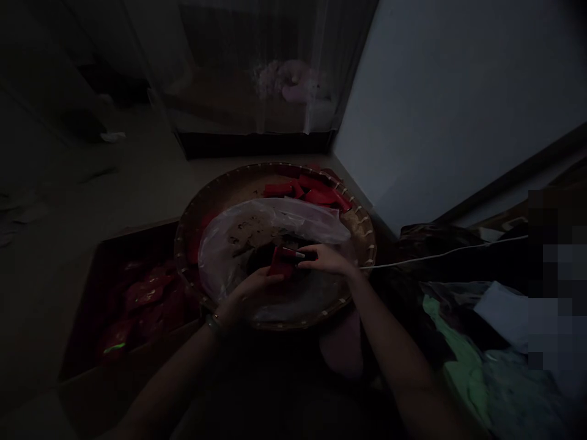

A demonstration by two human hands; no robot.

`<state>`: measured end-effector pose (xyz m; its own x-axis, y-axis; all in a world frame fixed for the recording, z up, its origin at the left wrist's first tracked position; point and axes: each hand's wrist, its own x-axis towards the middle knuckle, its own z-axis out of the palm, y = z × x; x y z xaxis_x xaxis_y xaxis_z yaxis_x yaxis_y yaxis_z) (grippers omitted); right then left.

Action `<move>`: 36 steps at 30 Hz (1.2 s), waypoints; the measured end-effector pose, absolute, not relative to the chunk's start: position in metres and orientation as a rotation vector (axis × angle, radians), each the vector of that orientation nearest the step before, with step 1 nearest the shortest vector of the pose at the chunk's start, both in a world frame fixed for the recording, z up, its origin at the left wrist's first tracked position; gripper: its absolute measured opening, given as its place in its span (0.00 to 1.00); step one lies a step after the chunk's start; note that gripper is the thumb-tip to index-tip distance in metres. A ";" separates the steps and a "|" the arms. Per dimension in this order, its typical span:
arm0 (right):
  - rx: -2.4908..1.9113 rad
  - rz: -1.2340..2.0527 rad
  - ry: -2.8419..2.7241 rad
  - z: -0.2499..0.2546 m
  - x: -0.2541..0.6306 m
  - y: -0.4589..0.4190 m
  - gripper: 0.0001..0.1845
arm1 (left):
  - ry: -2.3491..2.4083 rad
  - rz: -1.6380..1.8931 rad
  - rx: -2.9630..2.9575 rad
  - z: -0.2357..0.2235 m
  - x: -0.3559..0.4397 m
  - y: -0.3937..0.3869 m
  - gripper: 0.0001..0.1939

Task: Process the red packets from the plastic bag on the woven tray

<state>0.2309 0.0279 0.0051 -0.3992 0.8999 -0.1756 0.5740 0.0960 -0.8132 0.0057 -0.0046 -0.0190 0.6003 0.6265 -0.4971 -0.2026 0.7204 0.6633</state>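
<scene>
**Two hands, one red packet (279, 264), right over the tray (182, 241)!**

And here we are in dim light, with both hands at work above the wide, round, woven tray. The left hand (259, 282) comes in from below, a bracelet (213, 324) on its wrist, fingers closed around the lower part of the red packet, with no clear gap showing. Over on the other side, the right hand (326, 260) has its fingers pinched on a small dark tool (300, 254) with a pale strip along it. The tool's end overlaps the packet's upper edge; whether it touches or goes inside, I cannot tell in this gloom!

Beneath them, a clear plastic sheet (220, 244) spreads across the tray, brown bits (250, 229) scattered within it. Look to the far rim: a heap of red packs (316, 192) sits there, bunched to the right. Down on the left, just beside the tray, an open box (77, 333) holds shiny red bags (149, 290). A white cable (426, 258) runs in from the right towards the right wrist, and below it lie a green cloth (465, 366) and a white one, near the right arm.
</scene>
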 end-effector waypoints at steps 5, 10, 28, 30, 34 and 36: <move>-1.453 1.203 -1.934 0.011 0.217 0.026 0.21 | 0.824 0.496 0.624 -0.028 0.009 -0.005 0.22; -1.535 1.133 -1.900 0.018 0.213 0.025 0.16 | 0.833 0.462 0.709 -0.031 0.008 -0.004 0.20; -1.535 1.353 -1.772 0.003 0.234 0.036 0.27 | 0.843 0.478 0.654 -0.023 0.010 -0.009 0.21; -1.532 1.358 -1.788 0.003 0.234 0.034 0.27 | 0.831 0.478 0.654 -0.025 0.010 -0.009 0.22; -1.512 1.251 -1.863 0.006 0.224 0.026 0.21 | 0.804 0.479 0.665 -0.030 0.009 -0.006 0.22; -1.521 1.187 -1.867 0.007 0.219 0.025 0.18 | 0.802 0.482 0.675 -0.032 0.008 -0.005 0.22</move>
<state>0.2191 0.0245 0.0069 -0.2885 0.9425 -0.1688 0.5529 0.0201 -0.8330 0.0082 -0.0051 -0.0316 0.6087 0.6242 -0.4898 -0.1403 0.6923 0.7079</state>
